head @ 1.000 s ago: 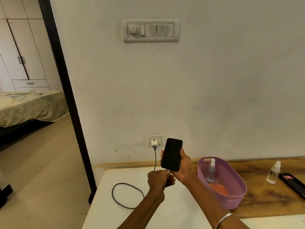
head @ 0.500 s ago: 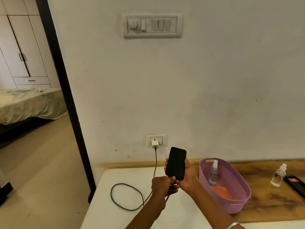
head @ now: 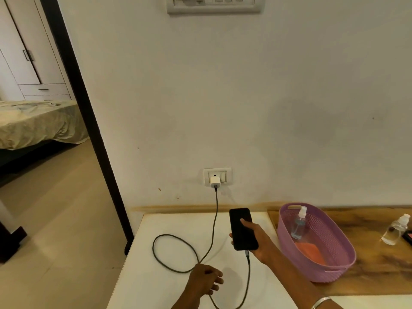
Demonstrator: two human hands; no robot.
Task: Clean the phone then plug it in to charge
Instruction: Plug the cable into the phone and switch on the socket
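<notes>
My right hand (head: 256, 239) grips the phone (head: 242, 228) just left of the purple basket (head: 334, 264), its long axis toward the wall, cable (head: 214, 219) plugged into its near end. My left hand (head: 206, 279) hangs loosely curled, holding nothing.

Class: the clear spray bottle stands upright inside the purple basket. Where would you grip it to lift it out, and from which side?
Grip the spray bottle around its neck, just under the white nozzle, coming from above. The purple basket walls surround its lower body, and it stands upright with only the top clear.
</notes>
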